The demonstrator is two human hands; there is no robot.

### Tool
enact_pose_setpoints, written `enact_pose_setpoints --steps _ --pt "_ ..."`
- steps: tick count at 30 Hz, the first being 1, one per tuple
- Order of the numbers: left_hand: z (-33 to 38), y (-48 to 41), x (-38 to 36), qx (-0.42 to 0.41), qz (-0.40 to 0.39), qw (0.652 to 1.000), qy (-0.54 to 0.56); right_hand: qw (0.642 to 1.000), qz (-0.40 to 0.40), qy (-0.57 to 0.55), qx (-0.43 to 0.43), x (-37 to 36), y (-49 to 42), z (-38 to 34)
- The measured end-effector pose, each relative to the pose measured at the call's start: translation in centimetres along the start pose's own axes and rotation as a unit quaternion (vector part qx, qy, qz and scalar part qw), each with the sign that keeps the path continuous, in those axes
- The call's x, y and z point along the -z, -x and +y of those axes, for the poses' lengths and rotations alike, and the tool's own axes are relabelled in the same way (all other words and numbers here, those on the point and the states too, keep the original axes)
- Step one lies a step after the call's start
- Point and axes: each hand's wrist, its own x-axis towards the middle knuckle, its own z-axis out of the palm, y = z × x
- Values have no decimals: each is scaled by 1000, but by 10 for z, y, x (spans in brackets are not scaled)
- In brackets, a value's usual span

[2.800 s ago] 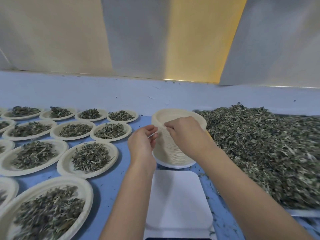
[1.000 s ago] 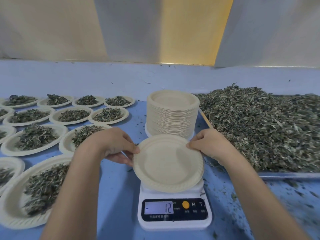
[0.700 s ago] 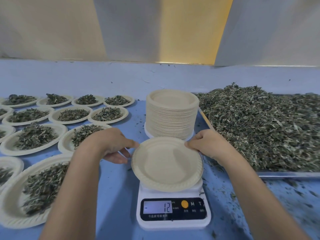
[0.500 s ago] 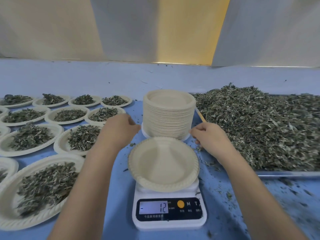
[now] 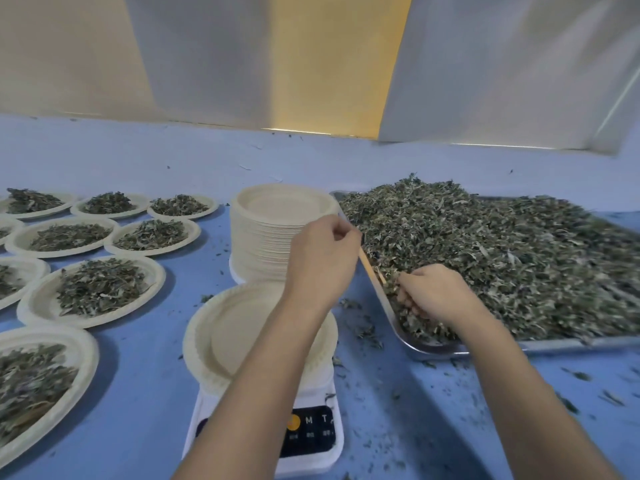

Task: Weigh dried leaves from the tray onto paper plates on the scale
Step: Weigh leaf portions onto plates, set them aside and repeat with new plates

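Digs the right grip (image 5: 429, 292) into the dried leaves (image 5: 502, 244) at the tray (image 5: 433, 348) corner closest to it, fingers curled around a handful, probably because this corner gives the shortest way to the empty plate (image 5: 242, 327). Holds the left grip (image 5: 325, 258) in the air just left of the right one, in front of the stack of plates (image 5: 277, 216), fingers curled, nothing visible inside; seems ready to help with scooping. Has the empty plate sitting on the scale (image 5: 311, 434), below and left of both grips, so that only the added leaves get weighed. Covers most of the display with the left forearm. Far left of the left grip, on the blue surface (image 5: 138, 393), shows filled plates (image 5: 100, 285) in rows, well apart from the scale. Below the right grip, crumbs (image 5: 363, 330) on the surface. Behind all, plain panels (image 5: 329, 64) in beige, grey and yellow.
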Motion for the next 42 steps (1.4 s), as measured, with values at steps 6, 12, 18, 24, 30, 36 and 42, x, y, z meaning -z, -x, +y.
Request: enact_pose_setpoints --steps 6,12,18,24,30,36,42 --pt "4 -2 -11 73 -32 991 110 974 -198 78 -73 0 -6 6" --pt "1 -3 -12 100 -47 982 156 991 -57 107 49 -9 -22 2" --pt "2 -4 -9 103 -37 977 184 974 117 154 117 -15 -46 19" --pt "3 -1 -11 106 -54 976 183 962 -103 233 101 -38 -67 33" --pt "0 2 -15 122 -69 974 177 951 -125 264 106 -39 -60 33" --pt "0 6 -19 134 -84 972 175 938 -53 305 158 -30 -42 22" --pt "-1 4 -29 228 -45 929 289 978 22 178 106 -24 -37 18"
